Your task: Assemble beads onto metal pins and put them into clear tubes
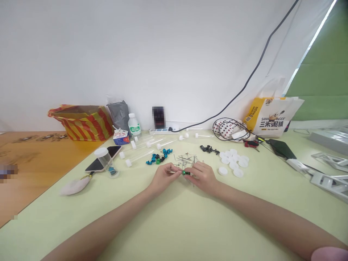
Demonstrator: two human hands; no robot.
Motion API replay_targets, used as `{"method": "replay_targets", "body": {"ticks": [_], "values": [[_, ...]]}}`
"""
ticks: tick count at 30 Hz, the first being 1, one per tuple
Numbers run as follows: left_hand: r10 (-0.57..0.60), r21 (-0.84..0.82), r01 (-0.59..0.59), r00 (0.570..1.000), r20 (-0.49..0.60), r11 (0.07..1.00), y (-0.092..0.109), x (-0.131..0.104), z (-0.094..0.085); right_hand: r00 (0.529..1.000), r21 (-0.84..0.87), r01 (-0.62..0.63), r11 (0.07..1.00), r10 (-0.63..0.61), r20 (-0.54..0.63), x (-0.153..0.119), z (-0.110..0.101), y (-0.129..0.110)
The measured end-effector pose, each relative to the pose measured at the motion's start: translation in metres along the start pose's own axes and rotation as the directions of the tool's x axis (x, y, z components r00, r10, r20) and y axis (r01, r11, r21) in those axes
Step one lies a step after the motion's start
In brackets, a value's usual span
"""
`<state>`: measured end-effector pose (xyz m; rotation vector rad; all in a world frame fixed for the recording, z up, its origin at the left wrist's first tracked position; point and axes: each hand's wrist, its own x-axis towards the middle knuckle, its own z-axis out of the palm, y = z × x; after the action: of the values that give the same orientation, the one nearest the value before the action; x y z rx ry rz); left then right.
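Observation:
My left hand (164, 176) is closed in a pinch on a thin metal rod (170, 170). Facing it, my right hand (203, 176) pinches a small shiny green part with a black end (184, 173). The rod and the green part meet or nearly touch between my fingertips; the exact join is too small to see. Just beyond both hands lies a loose pile of thin metal rods (187, 158). A cluster of small blue, green and black parts (157, 157) is left of that pile, and small black parts (209, 149) lie to its right.
Several white round caps (233, 158) lie at right. Clear tubes with white ends (144, 156) are spread at back left. A clear container (108, 163) stands by a phone (94, 166). A striped bag (84, 123), a bottle (134, 125) and a paper bag (274, 116) line the wall.

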<state>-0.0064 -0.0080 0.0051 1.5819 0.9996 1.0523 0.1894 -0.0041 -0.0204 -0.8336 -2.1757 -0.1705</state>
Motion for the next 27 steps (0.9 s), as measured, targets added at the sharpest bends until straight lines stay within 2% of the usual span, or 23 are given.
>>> {"method": "replay_targets", "body": {"ticks": [5, 10, 15, 18, 19, 20, 21, 23, 25, 27], "values": [[0.14, 0.136, -0.134, 0.989, -0.039, 0.982, 0.007, -0.01, 0.011, 0.995, -0.14, 0.092, 0.986, -0.096, -0.019, -0.002, -0.001, -0.008], [0.229, 0.231, -0.227, 0.973, 0.017, 0.946, 0.013, -0.015, 0.013, 0.99, -0.078, 0.104, 0.992, -0.111, -0.088, -0.004, 0.0, -0.013], [0.321, 0.297, -0.337, 0.941, 0.103, 0.894, 0.021, -0.02, 0.014, 0.991, 0.104, 0.023, 0.994, -0.009, -0.137, -0.007, 0.004, -0.006], [0.354, 0.383, -0.397, 0.918, 0.18, 0.834, 0.023, -0.012, 0.004, 0.984, 0.162, -0.054, 0.985, 0.08, -0.162, -0.005, 0.003, -0.002], [0.385, 0.429, -0.411, 0.911, 0.151, 0.804, 0.021, -0.007, -0.004, 0.981, 0.184, -0.073, 0.98, 0.104, -0.163, -0.004, 0.002, -0.001], [0.428, 0.5, -0.405, 0.901, 0.075, 0.766, 0.019, 0.0, -0.013, 0.978, 0.208, -0.095, 0.973, 0.13, -0.16, -0.003, 0.002, 0.0], [0.464, 0.593, -0.361, 0.886, -0.023, 0.72, 0.015, 0.007, -0.025, 0.974, 0.235, -0.123, 0.964, 0.162, -0.156, -0.002, 0.001, 0.001], [0.489, 0.78, -0.185, 0.855, -0.171, 0.598, 0.005, 0.021, -0.052, 0.962, 0.297, -0.193, 0.935, 0.24, -0.13, -0.001, 0.0, 0.002], [0.463, 0.9, 0.04, 0.847, -0.261, 0.434, -0.004, 0.031, -0.078, 0.944, 0.376, -0.269, 0.887, 0.321, -0.081, 0.0, -0.002, 0.002], [0.39, 0.934, 0.211, 0.865, -0.316, 0.29, -0.013, 0.036, -0.098, 0.922, 0.476, -0.339, 0.811, 0.388, -0.005, 0.001, -0.003, 0.003]]}}
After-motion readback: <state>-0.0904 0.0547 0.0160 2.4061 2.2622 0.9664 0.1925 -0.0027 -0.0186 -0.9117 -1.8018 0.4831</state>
